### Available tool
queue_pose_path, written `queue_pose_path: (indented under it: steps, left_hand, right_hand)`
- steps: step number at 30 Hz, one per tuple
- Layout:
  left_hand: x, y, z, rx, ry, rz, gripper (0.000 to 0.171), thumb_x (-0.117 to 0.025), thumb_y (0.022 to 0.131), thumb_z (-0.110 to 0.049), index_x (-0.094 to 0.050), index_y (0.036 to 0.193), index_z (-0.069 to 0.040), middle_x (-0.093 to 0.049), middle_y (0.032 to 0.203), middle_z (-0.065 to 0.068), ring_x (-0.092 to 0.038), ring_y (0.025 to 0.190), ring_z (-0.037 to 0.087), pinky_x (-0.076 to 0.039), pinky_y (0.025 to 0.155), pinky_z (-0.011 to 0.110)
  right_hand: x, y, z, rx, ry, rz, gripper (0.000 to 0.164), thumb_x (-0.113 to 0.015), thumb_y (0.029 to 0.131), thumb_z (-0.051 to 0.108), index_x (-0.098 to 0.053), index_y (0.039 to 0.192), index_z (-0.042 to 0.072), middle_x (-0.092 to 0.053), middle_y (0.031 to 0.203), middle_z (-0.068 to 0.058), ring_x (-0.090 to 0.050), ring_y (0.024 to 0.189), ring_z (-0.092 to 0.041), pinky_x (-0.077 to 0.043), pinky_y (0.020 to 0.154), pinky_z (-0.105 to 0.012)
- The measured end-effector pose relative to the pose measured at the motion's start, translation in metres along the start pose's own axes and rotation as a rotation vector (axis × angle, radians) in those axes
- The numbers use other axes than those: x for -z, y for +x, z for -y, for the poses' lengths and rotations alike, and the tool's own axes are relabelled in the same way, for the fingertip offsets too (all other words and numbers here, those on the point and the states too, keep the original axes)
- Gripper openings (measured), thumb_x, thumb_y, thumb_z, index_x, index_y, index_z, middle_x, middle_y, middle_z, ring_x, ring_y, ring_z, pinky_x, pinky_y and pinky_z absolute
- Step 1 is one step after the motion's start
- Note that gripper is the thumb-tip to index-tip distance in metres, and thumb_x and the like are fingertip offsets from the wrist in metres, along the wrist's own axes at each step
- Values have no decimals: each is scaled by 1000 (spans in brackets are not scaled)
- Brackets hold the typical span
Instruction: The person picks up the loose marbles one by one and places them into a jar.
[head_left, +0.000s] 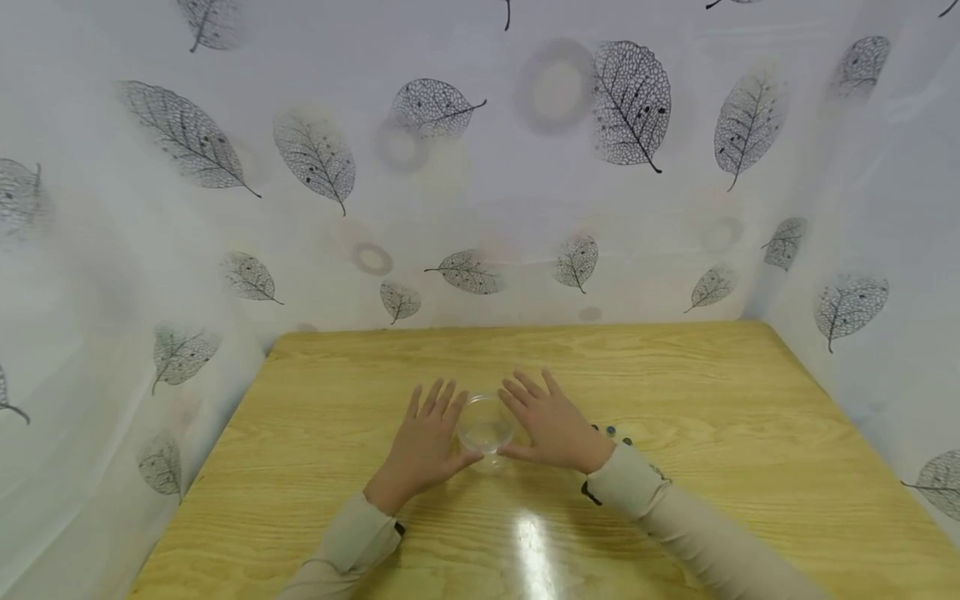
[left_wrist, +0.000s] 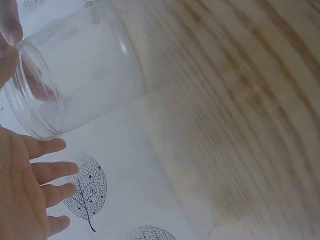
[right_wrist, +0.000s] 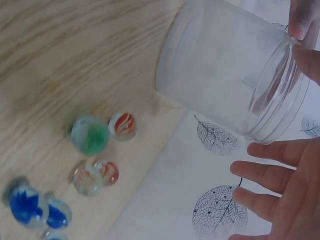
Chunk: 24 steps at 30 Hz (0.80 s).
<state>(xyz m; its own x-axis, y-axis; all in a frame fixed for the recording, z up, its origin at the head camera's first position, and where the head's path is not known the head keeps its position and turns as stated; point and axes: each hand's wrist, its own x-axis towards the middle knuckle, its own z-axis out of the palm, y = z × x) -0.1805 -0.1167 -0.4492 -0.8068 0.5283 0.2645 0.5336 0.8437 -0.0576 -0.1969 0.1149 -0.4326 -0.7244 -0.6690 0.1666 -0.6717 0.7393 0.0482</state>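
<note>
A clear, round, wide-mouthed jar (head_left: 486, 429) stands upright on the wooden table between both hands. In the left wrist view, the jar (left_wrist: 92, 70) shows its threaded rim at the top and its base on the table. My left hand (head_left: 422, 446) lies along the jar's left side, fingers straight and spread, thumb and forefinger right at the rim. The right hand (head_left: 555, 425) mirrors it on the other side, fingers straight too, its forefinger close under the rim of the jar (right_wrist: 220, 67) in the right wrist view. The thumb tips come close together at the near side.
Several glass marbles lie on the table right of the jar, partly behind the right wrist: a green marble (right_wrist: 91, 136), a red-and-white marble (right_wrist: 123, 126) and a blue marble (right_wrist: 26, 205) among them. A leaf-printed curtain (head_left: 480, 192) surrounds the wooden table (head_left: 337, 367).
</note>
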Motion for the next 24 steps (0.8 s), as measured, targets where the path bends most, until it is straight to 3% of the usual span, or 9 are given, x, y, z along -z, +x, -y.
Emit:
queue_pose_path:
  steps: [6, 12, 19, 24]
  left_hand:
    - [-1, 1, -2, 13, -6, -6, 104, -51, 75, -74, -32, 144, 1, -35, 150, 18, -30, 140, 34, -21, 115, 54]
    - [-2, 1, -3, 81, -48, -20, 116, -58, 65, -78, -32, 143, 4, -38, 147, 20, -32, 139, 37, -23, 114, 55]
    - [-4, -1, -3, 142, -36, -28, 124, -57, 59, -83, -33, 142, 5, -38, 147, 21, -32, 139, 35, -23, 115, 54]
    - [-5, -1, -6, 159, -58, -62, 126, -61, 56, -82, -35, 141, 7, -39, 146, 23, -32, 139, 36, -23, 115, 54]
  right_hand:
    - [-2, 2, 8, 7, 8, -26, 83, -50, 84, 65, -42, 141, 6, -41, 146, -14, -30, 140, -34, -22, 112, -60]
    - [0, 1, 10, 12, 3, -30, 82, -51, 84, 65, -43, 141, 6, -42, 146, -14, -31, 140, -34, -22, 112, -61]
    - [7, -8, 5, -32, 40, -31, 84, -53, 82, 65, -42, 141, 7, -40, 148, -13, -30, 141, -33, -21, 113, -61]
    - [20, -21, -7, -55, 45, -104, 82, -59, 81, 60, -43, 140, 6, -42, 146, -13, -33, 139, -34, -23, 111, -61]
